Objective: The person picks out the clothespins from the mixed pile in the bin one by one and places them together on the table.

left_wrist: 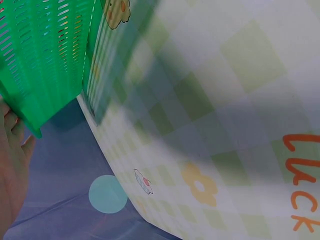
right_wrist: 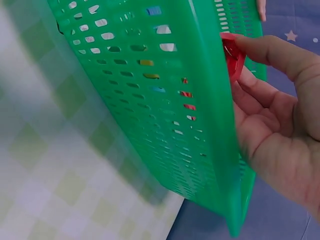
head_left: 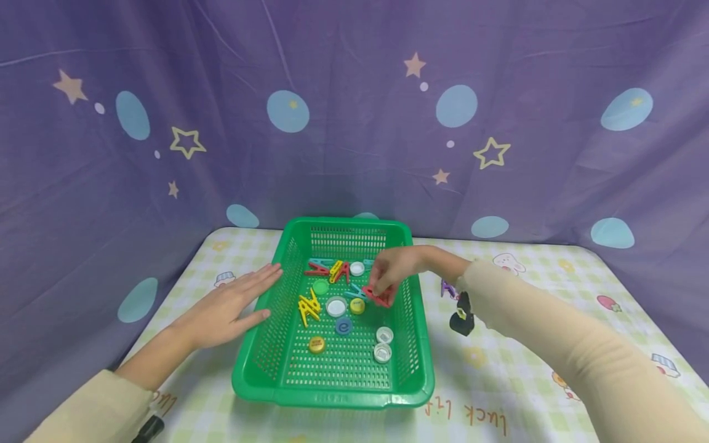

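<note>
My right hand reaches over the right wall of a green plastic basket. Thumb and fingers pinch a red clothespin, which also shows between them in the right wrist view, beside the basket's rim. My left hand lies at the left rim with its fingers straight. Inside the basket are yellow clothespins, red clothespins, a blue clothespin and several bottle caps, among them a blue cap, a gold cap and a white cap.
The basket stands on a table with a green-checked cloth. To its right a purple clothespin lies partly behind the right sleeve, near a black object by the wrist. A purple curtain hangs behind the table.
</note>
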The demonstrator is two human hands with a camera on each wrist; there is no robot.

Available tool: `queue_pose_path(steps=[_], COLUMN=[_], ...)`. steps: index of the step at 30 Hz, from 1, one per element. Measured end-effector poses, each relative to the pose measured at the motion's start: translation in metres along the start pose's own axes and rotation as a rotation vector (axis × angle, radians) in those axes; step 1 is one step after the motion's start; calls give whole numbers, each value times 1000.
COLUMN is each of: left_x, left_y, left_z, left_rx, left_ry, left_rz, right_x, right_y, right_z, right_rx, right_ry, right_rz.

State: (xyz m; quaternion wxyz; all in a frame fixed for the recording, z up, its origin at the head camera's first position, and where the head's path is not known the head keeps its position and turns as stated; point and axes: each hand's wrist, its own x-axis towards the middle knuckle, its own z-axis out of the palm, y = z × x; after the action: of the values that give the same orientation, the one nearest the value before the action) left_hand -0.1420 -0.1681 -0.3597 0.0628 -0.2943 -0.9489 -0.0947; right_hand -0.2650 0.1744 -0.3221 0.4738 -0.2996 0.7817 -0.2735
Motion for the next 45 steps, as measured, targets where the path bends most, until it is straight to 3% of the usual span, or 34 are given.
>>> queue_pose_path(steps=[4,12,16,33,45], left_x=[0,0,0,0,1], left_y=[0,0,0,1,0], left_z=[0,1,1,1,1], left_rx=[1,-1,-1,7,8], left_ry=[-3,7,11,11,13], left_rz=[0,13,15,15,11], right_x=[-5,-14,-19,-45,-68], right_y=[2,12,17,38,70], right_z=[-2,-5,-7,-18,-23], right_rx=[14,193,206,372,508], right_ry=[38,253,309,340,378], right_rz=[-19,-43,-55,-132,-157])
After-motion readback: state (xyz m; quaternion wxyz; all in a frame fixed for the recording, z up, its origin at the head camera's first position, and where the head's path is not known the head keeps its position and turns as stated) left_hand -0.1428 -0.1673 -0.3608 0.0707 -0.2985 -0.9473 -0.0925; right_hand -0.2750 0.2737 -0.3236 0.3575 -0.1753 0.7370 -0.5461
